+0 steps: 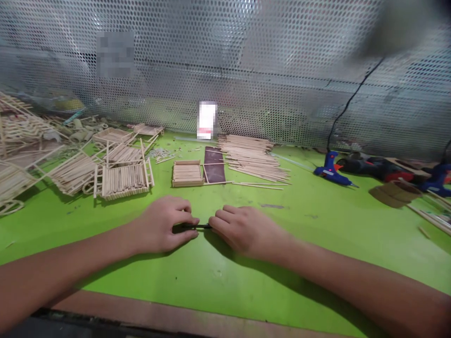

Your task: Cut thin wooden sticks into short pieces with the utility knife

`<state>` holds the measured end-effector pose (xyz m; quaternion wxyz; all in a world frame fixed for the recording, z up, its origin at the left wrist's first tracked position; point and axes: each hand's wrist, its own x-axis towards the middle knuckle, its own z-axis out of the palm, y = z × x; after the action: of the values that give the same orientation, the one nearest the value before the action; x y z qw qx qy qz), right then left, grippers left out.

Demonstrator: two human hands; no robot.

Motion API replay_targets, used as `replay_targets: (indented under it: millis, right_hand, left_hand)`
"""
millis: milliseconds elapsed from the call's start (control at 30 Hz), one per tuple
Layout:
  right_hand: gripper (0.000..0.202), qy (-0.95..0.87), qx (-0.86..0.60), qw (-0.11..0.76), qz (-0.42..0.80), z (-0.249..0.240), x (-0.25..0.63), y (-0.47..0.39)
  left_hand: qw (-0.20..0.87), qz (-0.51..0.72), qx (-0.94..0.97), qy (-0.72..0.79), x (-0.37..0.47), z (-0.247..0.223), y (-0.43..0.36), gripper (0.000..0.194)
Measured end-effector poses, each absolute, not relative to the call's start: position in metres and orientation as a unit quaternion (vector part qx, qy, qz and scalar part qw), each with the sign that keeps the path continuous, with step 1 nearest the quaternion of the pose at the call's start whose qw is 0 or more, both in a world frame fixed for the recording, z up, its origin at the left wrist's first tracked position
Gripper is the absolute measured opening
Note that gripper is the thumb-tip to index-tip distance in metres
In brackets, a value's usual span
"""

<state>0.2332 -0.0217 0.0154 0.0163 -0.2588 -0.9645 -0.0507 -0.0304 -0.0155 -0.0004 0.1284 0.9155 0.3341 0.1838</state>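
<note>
My left hand pinches one end of a thin dark rod-like object between thumb and fingers. The fingers of my right hand are closed round its other end. Most of the object is hidden, so its kind cannot be made out. Both hands are low over the green tabletop. Just beyond them lies a small tray-like piece made of wooden sticks. Beside it is a dark brown sheet with a few sticks across its edge.
A pile of loose wooden sticks lies behind my right hand. Several stick-built models, including a small cart, crowd the left. On the right are a blue glue gun and a brown bamboo piece. Perforated metal mesh rises behind.
</note>
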Motion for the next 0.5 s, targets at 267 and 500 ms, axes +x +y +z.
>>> replay_targets:
  millis: [267, 500]
  right_hand:
    - [0.01, -0.966, -0.252, 0.025, -0.05, 0.013, 0.233, -0.021]
    - [0.01, -0.965, -0.253, 0.029, -0.058, 0.014, 0.233, -0.022]
  left_hand:
    - [0.125, 0.18, 0.927, 0.305, -0.04, 0.006, -0.016, 0.033]
    - [0.137, 0.179, 0.921, 0.317, -0.038, 0.004, -0.012, 0.029]
